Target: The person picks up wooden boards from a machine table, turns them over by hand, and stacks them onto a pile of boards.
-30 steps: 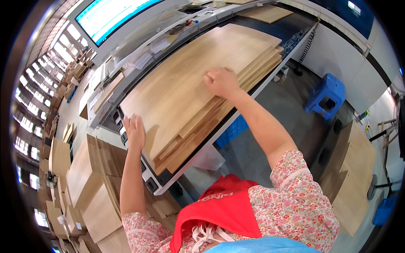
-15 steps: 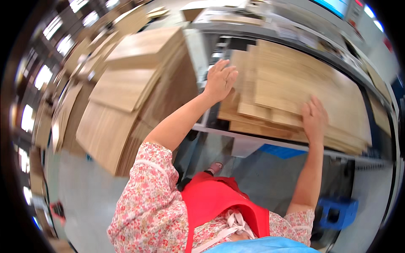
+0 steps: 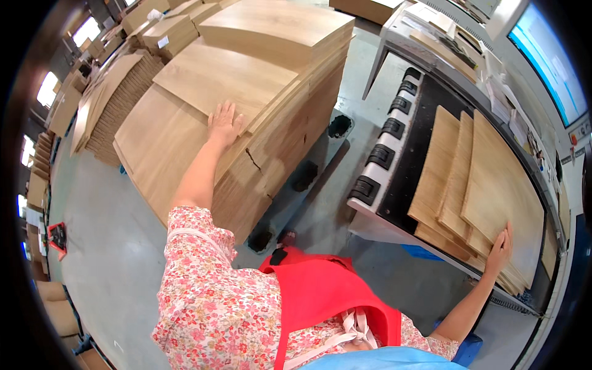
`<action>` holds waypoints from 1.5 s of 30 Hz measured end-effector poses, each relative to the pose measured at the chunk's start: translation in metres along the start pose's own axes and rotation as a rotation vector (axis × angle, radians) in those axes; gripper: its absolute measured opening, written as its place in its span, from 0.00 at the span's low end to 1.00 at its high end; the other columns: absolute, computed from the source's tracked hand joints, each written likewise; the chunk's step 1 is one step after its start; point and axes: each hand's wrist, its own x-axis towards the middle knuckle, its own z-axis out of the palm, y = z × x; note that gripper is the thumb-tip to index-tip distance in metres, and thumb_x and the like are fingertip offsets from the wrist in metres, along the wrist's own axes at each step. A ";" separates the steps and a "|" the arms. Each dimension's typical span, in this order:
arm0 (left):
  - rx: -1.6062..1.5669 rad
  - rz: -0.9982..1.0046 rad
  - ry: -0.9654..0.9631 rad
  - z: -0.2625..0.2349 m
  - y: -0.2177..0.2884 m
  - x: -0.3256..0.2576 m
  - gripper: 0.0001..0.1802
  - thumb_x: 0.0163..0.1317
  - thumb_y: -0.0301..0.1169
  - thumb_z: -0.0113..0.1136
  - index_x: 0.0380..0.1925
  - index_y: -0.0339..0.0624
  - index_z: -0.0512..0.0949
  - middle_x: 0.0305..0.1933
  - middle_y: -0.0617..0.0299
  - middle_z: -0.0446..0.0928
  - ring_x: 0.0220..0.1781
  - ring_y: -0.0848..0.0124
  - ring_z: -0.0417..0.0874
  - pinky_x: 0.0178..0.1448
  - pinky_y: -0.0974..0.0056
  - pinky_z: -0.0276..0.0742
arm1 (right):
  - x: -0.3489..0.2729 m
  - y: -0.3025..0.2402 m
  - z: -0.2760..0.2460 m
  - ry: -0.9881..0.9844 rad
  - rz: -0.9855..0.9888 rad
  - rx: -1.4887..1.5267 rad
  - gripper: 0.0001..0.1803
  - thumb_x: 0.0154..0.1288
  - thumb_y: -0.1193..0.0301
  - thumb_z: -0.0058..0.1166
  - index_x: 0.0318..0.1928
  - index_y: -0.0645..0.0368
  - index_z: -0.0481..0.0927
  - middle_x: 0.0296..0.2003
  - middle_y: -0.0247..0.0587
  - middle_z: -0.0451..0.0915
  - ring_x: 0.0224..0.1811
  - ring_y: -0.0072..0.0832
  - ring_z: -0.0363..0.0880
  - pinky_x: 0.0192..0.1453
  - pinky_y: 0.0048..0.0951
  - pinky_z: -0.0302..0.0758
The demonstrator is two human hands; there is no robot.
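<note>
My left hand (image 3: 226,125) lies open and flat on the large pallet stack of wood-grain boards (image 3: 166,139), close to the near edge of a smaller board (image 3: 225,71) on top. On my right, a smaller pile of wood-grain boards (image 3: 502,191) sits staggered on a black-topped machine table (image 3: 404,176). My right hand (image 3: 501,250) touches the near edge of that pile, fingers stretched out along it. Its fingertips rest by the top board's corner, and part of the palm is turned away from view.
Black rollers (image 3: 380,154) line the table's left side. A lit screen (image 3: 549,55) stands beyond it at far right. Grey floor (image 3: 117,271) runs between the stacks. More boards (image 3: 111,92) stand at far left; a blue stool (image 3: 467,349) is near my right elbow.
My view has turned left. My left hand has moved from beside the table's pile onto the pallet stack. My right hand stays at the table pile, now nearer its right end.
</note>
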 end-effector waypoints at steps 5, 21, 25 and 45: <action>-0.067 0.189 0.186 0.009 -0.011 -0.009 0.36 0.66 0.55 0.37 0.66 0.43 0.60 0.73 0.54 0.53 0.75 0.56 0.49 0.75 0.49 0.40 | -0.003 0.010 -0.001 -0.010 0.110 -0.084 0.20 0.72 0.67 0.40 0.57 0.67 0.72 0.60 0.47 0.70 0.63 0.41 0.68 0.65 0.34 0.63; -0.206 0.425 0.148 -0.008 0.092 -0.199 0.37 0.65 0.55 0.39 0.65 0.38 0.61 0.70 0.48 0.56 0.70 0.49 0.54 0.70 0.43 0.42 | -0.159 -0.382 0.156 -1.114 0.271 1.156 0.25 0.68 0.62 0.49 0.60 0.63 0.67 0.51 0.47 0.76 0.51 0.34 0.78 0.51 0.32 0.75; -0.592 0.527 0.126 -0.010 0.099 -0.231 0.33 0.67 0.50 0.38 0.63 0.36 0.62 0.67 0.48 0.62 0.68 0.51 0.60 0.70 0.50 0.48 | -0.167 -0.389 0.172 -1.476 0.893 1.523 0.28 0.70 0.53 0.46 0.61 0.59 0.63 0.50 0.43 0.78 0.47 0.32 0.79 0.48 0.32 0.75; -1.900 -0.592 -0.210 0.015 0.031 -0.202 0.26 0.71 0.50 0.39 0.52 0.41 0.71 0.48 0.58 0.76 0.47 0.65 0.76 0.54 0.59 0.69 | -0.168 -0.368 0.173 -1.439 0.945 1.707 0.29 0.73 0.48 0.27 0.60 0.55 0.67 0.52 0.45 0.77 0.46 0.31 0.77 0.51 0.34 0.71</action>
